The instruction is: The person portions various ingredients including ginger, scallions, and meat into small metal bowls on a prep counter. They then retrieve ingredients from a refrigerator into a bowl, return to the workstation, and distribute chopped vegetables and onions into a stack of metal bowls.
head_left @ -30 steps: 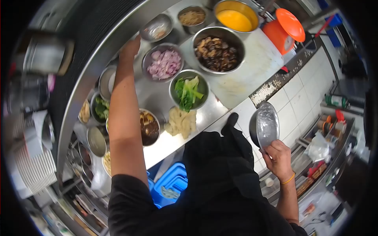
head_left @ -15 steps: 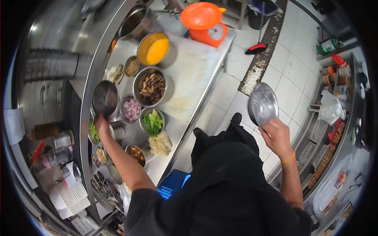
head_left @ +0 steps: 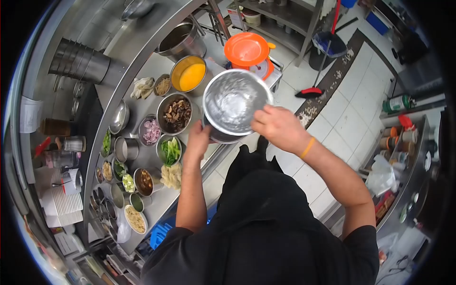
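Note:
My right hand (head_left: 278, 126) grips the rim of a shiny metal bowl (head_left: 236, 102), whose inside faces up toward me. Just under it is a second metal bowl (head_left: 222, 137), mostly hidden, with my left hand (head_left: 197, 140) closed on its left edge. Whether the two bowls touch I cannot tell. Left of my hands, on the steel table, stand a bowl of sliced mushrooms (head_left: 176, 115), a bowl of green leaves (head_left: 170, 151) and a bowl of chopped purple onion (head_left: 151, 132).
A pot of yellow liquid (head_left: 190, 76) and an orange scale (head_left: 247, 50) stand farther back. Several small containers, including a dish of minced food (head_left: 136, 219), crowd the near left. A red-headed broom (head_left: 311, 92) rests on the tiled floor.
My left hand has come right from the table's far side with its bowl. My right hand has swung left, bringing its bowl over the other. The view has shifted.

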### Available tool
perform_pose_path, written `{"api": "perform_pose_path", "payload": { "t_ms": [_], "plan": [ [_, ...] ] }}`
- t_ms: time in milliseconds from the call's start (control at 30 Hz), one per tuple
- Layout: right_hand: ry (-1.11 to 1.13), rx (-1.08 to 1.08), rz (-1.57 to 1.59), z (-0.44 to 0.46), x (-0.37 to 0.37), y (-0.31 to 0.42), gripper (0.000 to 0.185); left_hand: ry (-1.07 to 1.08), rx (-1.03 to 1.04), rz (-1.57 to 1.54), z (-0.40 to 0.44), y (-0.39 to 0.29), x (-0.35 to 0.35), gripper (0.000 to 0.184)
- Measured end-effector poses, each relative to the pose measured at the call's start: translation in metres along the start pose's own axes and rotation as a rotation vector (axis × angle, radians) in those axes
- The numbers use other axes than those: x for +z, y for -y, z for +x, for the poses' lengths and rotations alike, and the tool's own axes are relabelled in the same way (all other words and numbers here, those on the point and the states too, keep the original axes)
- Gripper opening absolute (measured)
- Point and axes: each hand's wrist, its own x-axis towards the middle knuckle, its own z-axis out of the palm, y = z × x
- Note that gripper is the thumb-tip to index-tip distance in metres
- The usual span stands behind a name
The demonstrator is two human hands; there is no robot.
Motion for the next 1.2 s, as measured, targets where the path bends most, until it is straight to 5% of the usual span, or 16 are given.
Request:
{"api": "perform_pose_path", "payload": {
  "t_ms": [300,500,533,567,633,700,733,800,833,967,1033,1133,1167,1200],
  "plan": [
    [0.284,0.114,0.136,0.010,0.062,-0.116,0.045,-0.323,-0.026,-0.436,0.046,0.057,0.061,0.039],
    [0.488,0.797,0.162,-0.150,0.054,-0.265,0.035,-0.407,-0.129,-0.546,0.029,0.093,0.058,0.045],
    [0.415,0.920,0.114,-0.200,0.061,-0.288,0.030,-0.264,-0.119,-0.541,0.021,0.108,0.046,0.045],
    [0.333,1.033,0.069,-0.258,0.076,-0.311,0.028,-0.384,-0.194,-0.487,0.016,0.114,0.052,0.044],
    [0.586,1.306,-0.071,-0.399,0.110,-0.353,0.048,-0.023,-0.424,-0.290,0.006,0.116,0.035,0.044],
    [0.744,1.405,-0.271,-0.521,0.128,-0.343,0.044,0.330,-0.629,0.015,0.004,0.073,0.050,0.040],
    [0.835,1.621,-0.233,-0.569,0.139,-0.336,0.039,0.484,-0.707,0.175,0.007,0.053,0.067,0.039],
    [1.300,1.435,-0.119,-0.612,0.142,-0.337,0.029,0.621,-0.892,0.407,0.032,0.023,0.104,0.038],
    [1.333,1.434,-0.013,-0.609,0.136,-0.335,0.031,0.631,-0.906,0.451,0.045,0.016,0.122,0.039],
    [0.613,2.072,0.558,-0.546,0.122,-0.382,0.048,0.608,-0.688,0.455,0.097,-0.093,0.219,0.039],
    [0.516,1.960,0.566,-0.510,0.120,-0.430,0.060,0.594,-0.513,0.495,0.126,-0.147,0.267,0.039],
    [0.579,1.397,0.258,-0.478,0.131,-0.530,0.062,0.510,-0.233,0.680,0.160,-0.232,0.323,0.041],
    [0.483,1.314,0.256,-0.456,0.130,-0.560,0.061,0.422,0.046,0.734,0.170,-0.232,0.335,0.040],
    [0.409,1.301,0.283,-0.422,0.114,-0.581,0.059,0.379,0.081,0.711,0.176,-0.249,0.345,0.040]
  ]
}}
